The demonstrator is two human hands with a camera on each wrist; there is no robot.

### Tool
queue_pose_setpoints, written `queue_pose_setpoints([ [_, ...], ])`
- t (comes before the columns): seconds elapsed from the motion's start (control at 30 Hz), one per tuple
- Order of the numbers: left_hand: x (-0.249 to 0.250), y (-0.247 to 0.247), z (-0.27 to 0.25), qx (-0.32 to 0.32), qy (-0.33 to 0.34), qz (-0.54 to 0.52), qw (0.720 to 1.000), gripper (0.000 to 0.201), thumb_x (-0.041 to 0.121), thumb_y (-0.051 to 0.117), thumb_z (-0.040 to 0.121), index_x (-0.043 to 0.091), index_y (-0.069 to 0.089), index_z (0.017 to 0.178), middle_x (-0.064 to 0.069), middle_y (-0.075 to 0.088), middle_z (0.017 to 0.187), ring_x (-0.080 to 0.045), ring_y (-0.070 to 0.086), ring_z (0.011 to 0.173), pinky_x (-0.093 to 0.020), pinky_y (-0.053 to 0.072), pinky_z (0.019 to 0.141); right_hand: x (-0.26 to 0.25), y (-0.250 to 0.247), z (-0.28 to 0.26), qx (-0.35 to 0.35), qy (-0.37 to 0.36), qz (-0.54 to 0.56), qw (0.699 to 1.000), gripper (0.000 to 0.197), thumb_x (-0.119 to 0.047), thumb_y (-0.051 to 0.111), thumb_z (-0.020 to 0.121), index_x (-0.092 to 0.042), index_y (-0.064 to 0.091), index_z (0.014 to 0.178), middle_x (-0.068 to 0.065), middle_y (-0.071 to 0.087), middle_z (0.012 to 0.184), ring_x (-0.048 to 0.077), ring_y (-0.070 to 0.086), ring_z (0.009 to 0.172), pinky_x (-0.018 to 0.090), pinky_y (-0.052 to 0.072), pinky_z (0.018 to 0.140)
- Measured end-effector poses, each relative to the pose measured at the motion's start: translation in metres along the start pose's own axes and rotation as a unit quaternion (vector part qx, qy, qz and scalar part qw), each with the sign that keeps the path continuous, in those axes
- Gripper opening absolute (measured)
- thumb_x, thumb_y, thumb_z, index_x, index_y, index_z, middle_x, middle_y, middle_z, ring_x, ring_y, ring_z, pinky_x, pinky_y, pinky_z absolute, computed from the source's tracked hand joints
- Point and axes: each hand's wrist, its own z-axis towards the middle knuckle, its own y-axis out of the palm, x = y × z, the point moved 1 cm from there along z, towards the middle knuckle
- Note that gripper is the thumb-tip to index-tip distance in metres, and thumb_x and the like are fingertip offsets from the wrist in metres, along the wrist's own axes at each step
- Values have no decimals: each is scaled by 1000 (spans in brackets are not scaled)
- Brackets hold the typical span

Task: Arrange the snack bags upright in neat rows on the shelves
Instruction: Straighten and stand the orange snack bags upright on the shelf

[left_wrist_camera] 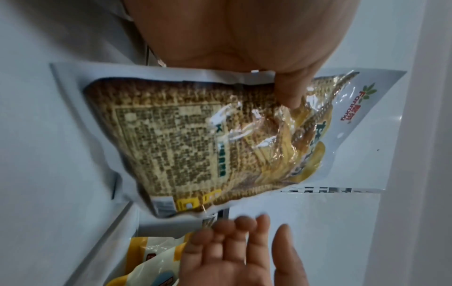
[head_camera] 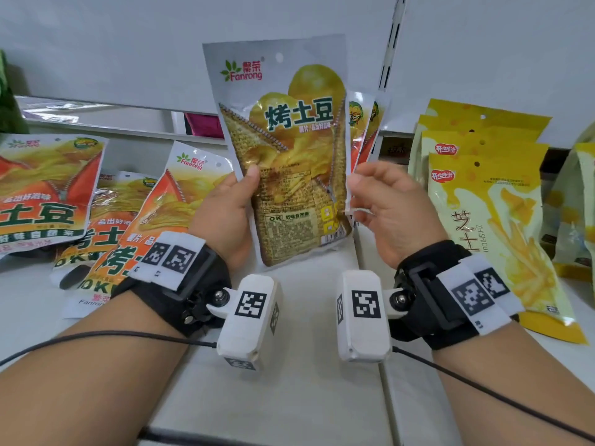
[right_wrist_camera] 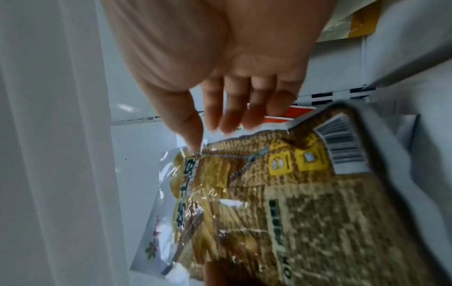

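Note:
I hold a brown-and-gold Fanrong potato chip bag (head_camera: 289,149) upright over the white shelf (head_camera: 306,365). My left hand (head_camera: 225,204) grips its left edge, thumb on the front, which the left wrist view (left_wrist_camera: 288,87) shows too. My right hand (head_camera: 383,207) hovers at the bag's right edge with loose, spread fingers. In the right wrist view the thumb (right_wrist_camera: 193,139) touches the edge of the bag (right_wrist_camera: 281,212). Two orange bags (head_camera: 365,130) stand just behind it.
Several orange Fanrong bags (head_camera: 48,188) lie flat in a heap at the left. Yellow cheese-fry bags (head_camera: 489,204) lean in a row at the right. A slotted upright post (head_camera: 391,43) runs up the back wall. Cables trail from both wrists.

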Motion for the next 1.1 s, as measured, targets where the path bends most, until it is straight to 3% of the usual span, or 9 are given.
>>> queue_pose_setpoints([
  [0.2,5,9,-10,-94,-55,10,994,61,53,30,89,11,65,115,-14,69,114,-28,67,105,-41,58,82,0,13,-9,-145,7,-86,986,72,-50,79,54,-33,49,117,-7,53,110,9,53,106,22,45,76],
  [0.3,9,7,-12,-134,-58,24,989,79,68,16,85,18,72,108,-11,70,111,-28,67,102,-41,58,82,-4,12,-13,-169,-22,-128,977,83,-45,78,54,-42,37,125,-9,46,124,10,47,118,30,44,97],
  [0.43,8,5,-11,-141,-51,33,988,88,69,5,87,15,70,111,-12,68,116,-31,61,110,-47,48,93,-9,15,-15,-121,-109,-186,969,60,-14,72,75,-38,42,120,-10,53,113,0,55,99,24,51,88],
  [0.53,6,5,-10,-151,-44,21,987,68,58,21,93,18,74,105,-6,71,109,-21,67,98,-41,52,86,-14,15,-12,-48,-115,-130,984,39,1,56,85,-30,50,110,2,61,108,12,59,93,31,51,84],
  [0.6,8,7,-12,-189,-30,15,981,36,38,49,92,17,71,111,-5,71,111,-19,68,99,-36,56,83,-17,15,-14,-106,-109,-111,982,43,-12,64,82,-29,47,118,5,59,117,15,58,106,34,49,94],
  [0.7,9,9,-16,-210,-15,18,977,59,28,62,82,4,50,135,-22,53,136,-38,51,124,-54,40,105,-19,16,-20,-214,-103,-129,963,78,-32,75,65,-39,34,130,-6,52,126,8,52,119,33,45,101],
  [0.87,9,8,-15,-217,-29,13,976,79,44,76,67,9,52,134,-15,58,129,-27,58,113,-37,50,92,-18,20,-23,-150,-159,-173,960,64,0,66,79,-27,38,130,-3,60,113,4,63,94,21,52,84],
  [1.0,5,3,-8,-99,-12,73,992,53,30,65,72,28,57,124,7,61,111,-10,57,102,-27,46,81,-22,16,-21,-49,-170,-125,976,35,3,47,89,-32,52,97,-9,65,90,11,65,78,29,57,63],
  [1.1,3,1,-3,-31,-11,128,991,73,26,68,67,33,44,135,13,54,114,-5,53,107,-27,40,85,-24,11,-19,-4,-194,-103,976,37,1,43,90,-34,55,90,-20,63,79,4,63,73,23,55,59],
])
